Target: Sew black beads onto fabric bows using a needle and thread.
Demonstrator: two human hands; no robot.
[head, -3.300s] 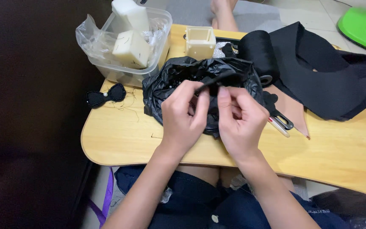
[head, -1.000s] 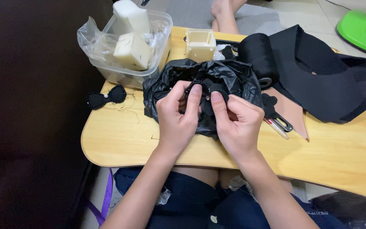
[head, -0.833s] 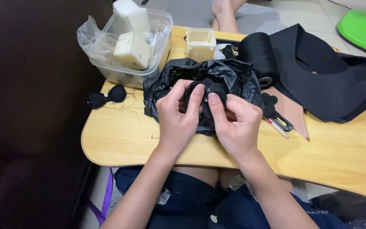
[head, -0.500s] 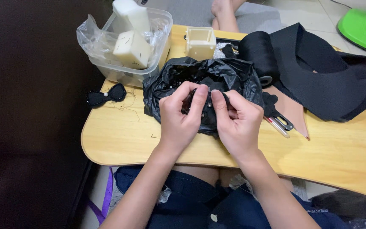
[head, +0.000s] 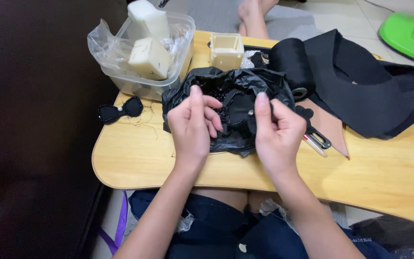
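A crumpled black plastic bag (head: 202, 84) lies on the wooden lap table (head: 384, 177), holding small black beads. My right hand (head: 276, 136) pinches a small black fabric piece (head: 240, 108) over the bag, thumb and forefinger closed on its edge. My left hand (head: 192, 127) hovers beside it with fingers curled near the fabric; it may hold a thin needle or thread, but I cannot tell. A finished black bow (head: 120, 110) with a pearl lies to the left on the table.
A clear plastic tub (head: 168, 79) with white foam blocks sits at the back left. A small cream box (head: 226, 49), a roll of black ribbon (head: 291, 64), black cloth (head: 379, 96), a brown card and scissors (head: 319, 139) lie on the right. A green object (head: 408, 29) stands on the floor.
Both hands have stayed over the black bag, shifting slightly. The right hand has lifted the black fabric piece a little and the left hand's fingers have pulled back from it.
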